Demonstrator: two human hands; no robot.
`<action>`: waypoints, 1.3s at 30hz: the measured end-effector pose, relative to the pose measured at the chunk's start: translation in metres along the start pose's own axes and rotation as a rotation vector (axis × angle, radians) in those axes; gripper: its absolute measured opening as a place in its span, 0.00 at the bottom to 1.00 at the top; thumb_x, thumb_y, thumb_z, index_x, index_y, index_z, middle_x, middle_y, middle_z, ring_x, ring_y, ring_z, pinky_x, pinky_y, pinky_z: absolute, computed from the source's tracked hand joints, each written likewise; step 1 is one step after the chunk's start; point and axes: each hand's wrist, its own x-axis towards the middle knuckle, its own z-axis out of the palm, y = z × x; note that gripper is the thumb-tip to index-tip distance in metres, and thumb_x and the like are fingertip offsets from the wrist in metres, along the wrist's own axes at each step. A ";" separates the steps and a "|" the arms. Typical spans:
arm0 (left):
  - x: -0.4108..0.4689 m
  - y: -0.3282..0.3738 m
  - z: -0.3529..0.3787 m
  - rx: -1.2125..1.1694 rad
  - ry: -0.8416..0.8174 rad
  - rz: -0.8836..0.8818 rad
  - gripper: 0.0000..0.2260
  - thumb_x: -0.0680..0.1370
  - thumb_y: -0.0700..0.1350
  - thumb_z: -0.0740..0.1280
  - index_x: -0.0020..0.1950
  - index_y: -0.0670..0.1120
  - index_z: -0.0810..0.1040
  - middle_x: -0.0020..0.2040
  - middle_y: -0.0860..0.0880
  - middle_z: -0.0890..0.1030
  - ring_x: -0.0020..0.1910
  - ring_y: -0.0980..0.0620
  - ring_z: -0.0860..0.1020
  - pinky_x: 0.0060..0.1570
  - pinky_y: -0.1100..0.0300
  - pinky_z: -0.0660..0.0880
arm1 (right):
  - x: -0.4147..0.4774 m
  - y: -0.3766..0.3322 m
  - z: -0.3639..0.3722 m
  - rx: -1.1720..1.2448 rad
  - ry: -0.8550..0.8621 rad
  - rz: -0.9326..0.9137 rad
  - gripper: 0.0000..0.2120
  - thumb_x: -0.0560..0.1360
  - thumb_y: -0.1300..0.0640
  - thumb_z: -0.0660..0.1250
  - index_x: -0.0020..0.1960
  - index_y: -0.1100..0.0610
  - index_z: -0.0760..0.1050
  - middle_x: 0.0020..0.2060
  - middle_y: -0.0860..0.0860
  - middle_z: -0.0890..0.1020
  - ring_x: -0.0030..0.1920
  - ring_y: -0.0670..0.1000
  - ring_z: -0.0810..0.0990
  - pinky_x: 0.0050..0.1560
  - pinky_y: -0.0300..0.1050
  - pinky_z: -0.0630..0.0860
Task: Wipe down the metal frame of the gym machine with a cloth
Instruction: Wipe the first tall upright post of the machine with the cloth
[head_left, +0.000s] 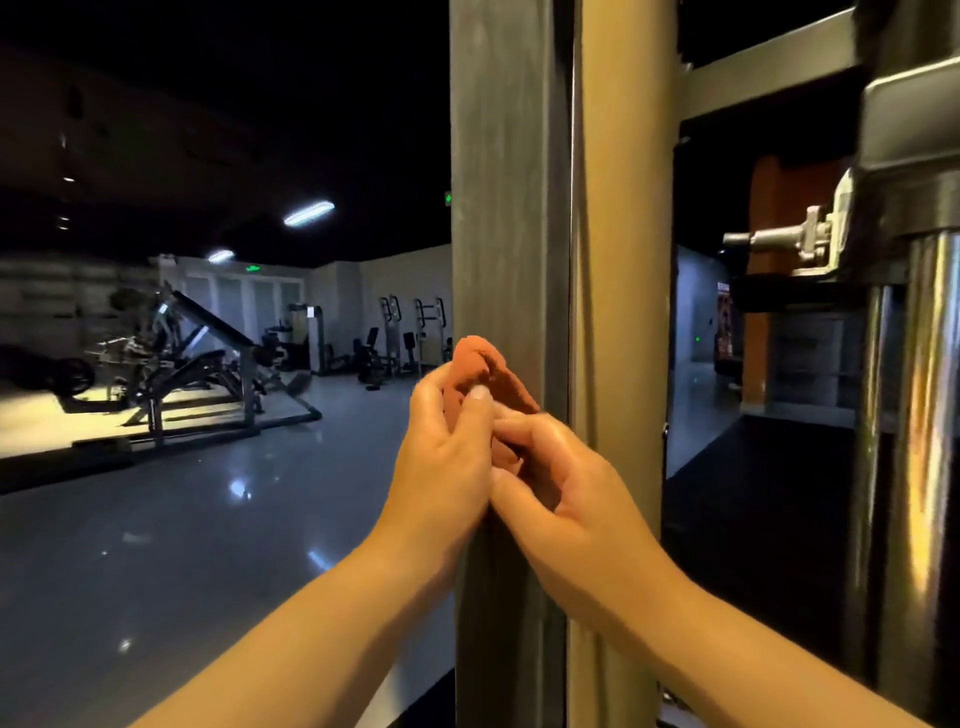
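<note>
The post (501, 208) of the machine's frame stands upright, so its long axis runs top to bottom through the view. The coming stroke turns on that: it must travel up or down along the post, not across it.

The cloth (488, 371), rust-coloured and bunched into a wad, sits in front of the post's grey face, about midway up its visible length. It seems to press on the metal, though the contact itself is hidden behind the wad. From the fingers (530, 428) the cloth lies straight ahead and a little upward, between them and the post.

Both hands meet at the post's grey face. The left hand (447, 457) is at the post's left edge and slightly higher, its fingers curled round the wad and its thumb laid on top. The right hand (571, 499) is just below and to the right, in front of the post, pinching the lower folds of the cloth. Neither is clearly nearer the metal, but the left hand holds more of the wad.

I judge the cloth is being gathered for a stroke. Much of the post shows above the hands and a shorter length below. A chrome column (924, 467) stands well to the right of the post, out of reach of this stroke.
</note>
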 end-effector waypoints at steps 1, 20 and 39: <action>0.008 -0.002 0.003 0.042 0.044 0.136 0.11 0.87 0.46 0.60 0.68 0.55 0.75 0.59 0.48 0.82 0.56 0.56 0.83 0.54 0.57 0.81 | 0.004 0.001 -0.004 0.037 0.027 -0.016 0.14 0.81 0.62 0.67 0.63 0.48 0.78 0.55 0.37 0.83 0.58 0.41 0.82 0.57 0.38 0.79; 0.115 -0.026 0.038 0.617 0.265 0.595 0.28 0.85 0.60 0.42 0.85 0.55 0.43 0.85 0.59 0.40 0.82 0.59 0.34 0.82 0.43 0.43 | 0.109 0.078 -0.015 -0.153 0.386 -0.306 0.27 0.84 0.46 0.51 0.82 0.46 0.52 0.82 0.39 0.52 0.82 0.46 0.50 0.80 0.61 0.54; 0.108 -0.018 0.042 0.561 0.198 0.560 0.29 0.81 0.67 0.44 0.81 0.70 0.40 0.80 0.72 0.41 0.82 0.65 0.42 0.82 0.46 0.54 | 0.164 0.041 -0.031 -0.003 0.392 -0.395 0.25 0.84 0.53 0.56 0.79 0.41 0.59 0.80 0.36 0.59 0.80 0.40 0.56 0.80 0.55 0.59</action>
